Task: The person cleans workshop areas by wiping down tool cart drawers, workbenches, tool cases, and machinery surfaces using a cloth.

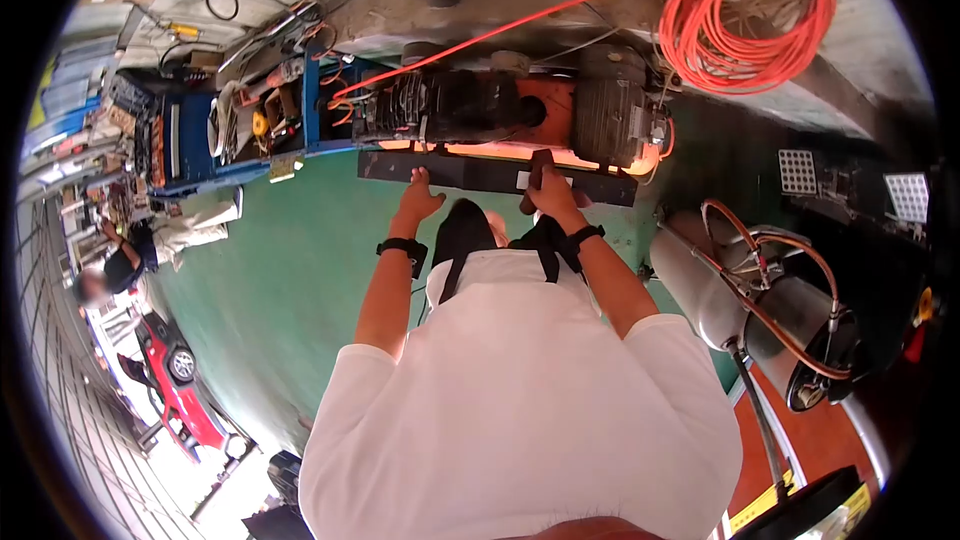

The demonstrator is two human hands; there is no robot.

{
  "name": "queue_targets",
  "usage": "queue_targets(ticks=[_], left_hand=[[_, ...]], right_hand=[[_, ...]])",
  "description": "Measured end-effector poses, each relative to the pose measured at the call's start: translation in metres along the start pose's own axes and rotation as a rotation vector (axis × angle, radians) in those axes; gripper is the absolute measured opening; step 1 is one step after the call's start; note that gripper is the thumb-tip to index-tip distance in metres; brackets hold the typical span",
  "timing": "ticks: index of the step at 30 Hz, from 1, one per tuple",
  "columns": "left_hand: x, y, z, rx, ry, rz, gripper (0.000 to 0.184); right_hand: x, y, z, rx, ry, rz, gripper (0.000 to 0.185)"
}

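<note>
My left hand (pixel 418 198) rests at a long dark metal strip (pixel 470 173), its fingers apart and nothing visible in them. In my right hand (pixel 553 196) is a short, dark brown bar-like piece (pixel 537 170), held over the same strip; its exact kind is unclear. A white patch shows on the strip beside that hand. Directly beyond the strip stands a machine with a black ribbed body (pixel 440 105), an orange base (pixel 550 115) and a grey finned motor (pixel 608 118).
A coiled orange hose (pixel 745 20) hangs at upper right. Metal tanks (pixel 700 285) with copper-coloured pipes stand right. A blue cart (pixel 188 140) with tools is at left. Another person (pixel 125 262) and a red car (pixel 185 395) are farther left. Green floor (pixel 270 280) surrounds me.
</note>
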State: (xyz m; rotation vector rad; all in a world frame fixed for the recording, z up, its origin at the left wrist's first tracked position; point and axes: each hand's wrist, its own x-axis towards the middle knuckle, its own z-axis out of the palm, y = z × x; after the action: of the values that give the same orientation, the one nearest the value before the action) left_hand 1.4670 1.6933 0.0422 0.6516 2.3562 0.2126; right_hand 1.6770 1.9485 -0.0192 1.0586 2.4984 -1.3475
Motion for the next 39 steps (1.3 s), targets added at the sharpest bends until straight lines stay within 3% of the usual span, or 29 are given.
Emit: queue_targets(ticks=[1,4,8,10,11,13,14,15,16,18,20,22,26,27,30,32,33,35,39], left_hand=[[0.005,0.003,-0.004,0.096,-0.048,-0.033,0.091],[0.013,0.01,-0.006,0.236,-0.155,-0.098,0.084],[0.024,0.035,-0.009,0.436,-0.139,-0.052,0.071],[0.026,0.04,-0.02,0.371,-0.178,-0.054,0.067],[0.027,0.04,-0.025,0.3,-0.218,-0.079,0.063],[0.025,0.036,-0.037,0.261,-0.22,-0.01,0.063],[0.023,0.028,-0.038,0.174,-0.204,0.06,0.062],[0.023,0.024,-0.039,0.084,-0.189,0.132,0.062],[0.018,0.028,-0.046,0.118,-0.23,0.165,0.062],[0.016,0.042,-0.061,0.178,-0.268,0.236,0.062],[0.01,0.045,-0.071,0.372,-0.367,0.117,0.068],[0.019,0.034,-0.07,0.403,-0.361,0.189,0.067],[0.042,0.008,-0.054,0.463,-0.354,0.346,0.067],[0.042,0.01,-0.057,0.472,-0.353,0.377,0.067],[0.034,0.006,-0.065,0.545,-0.4,0.361,0.069],[0.029,-0.001,-0.056,0.619,-0.313,0.491,0.07],[0.017,0.003,-0.051,0.607,-0.299,0.488,0.07],[-0.023,0.009,-0.052,0.115,0.033,0.773,0.065],[-0.063,0.04,-0.081,-0.082,0.157,0.713,0.054]], right_hand=[[-0.001,0.0,0.001,0.026,-0.06,-0.072,0.058],[-0.005,0.038,-0.022,0.078,-0.008,0.057,0.061],[-0.014,0.145,-0.019,-0.04,0.35,0.202,0.049],[-0.017,0.161,-0.014,-0.137,0.493,0.311,0.043],[-0.018,0.162,-0.01,0.065,0.497,0.246,0.039],[-0.017,0.16,0.0,0.055,0.406,0.313,0.037],[-0.014,0.148,0.014,-0.14,0.302,0.46,0.035],[-0.021,0.11,0.004,-0.205,0.238,0.49,0.037],[-0.007,0.13,0.038,-0.419,0.27,0.476,0.041],[-0.013,0.064,0.043,-0.344,0.28,0.318,0.043],[-0.02,0.004,0.048,-0.147,0.228,0.18,0.044],[-0.035,-0.06,0.05,-0.017,0.247,0.161,0.042],[-0.03,-0.101,0.087,-0.171,0.056,-0.106,0.042],[-0.038,-0.109,0.091,-0.175,0.082,-0.088,0.042],[-0.056,-0.138,0.101,0.01,0.108,-0.152,0.041],[-0.063,-0.15,0.101,0.103,0.126,-0.445,0.035],[-0.064,-0.159,0.102,0.117,0.145,-0.457,0.029],[-0.082,-0.189,0.078,0.115,0.175,-0.447,0.028],[-0.138,-0.223,0.01,0.082,0.32,-0.446,0.021]])
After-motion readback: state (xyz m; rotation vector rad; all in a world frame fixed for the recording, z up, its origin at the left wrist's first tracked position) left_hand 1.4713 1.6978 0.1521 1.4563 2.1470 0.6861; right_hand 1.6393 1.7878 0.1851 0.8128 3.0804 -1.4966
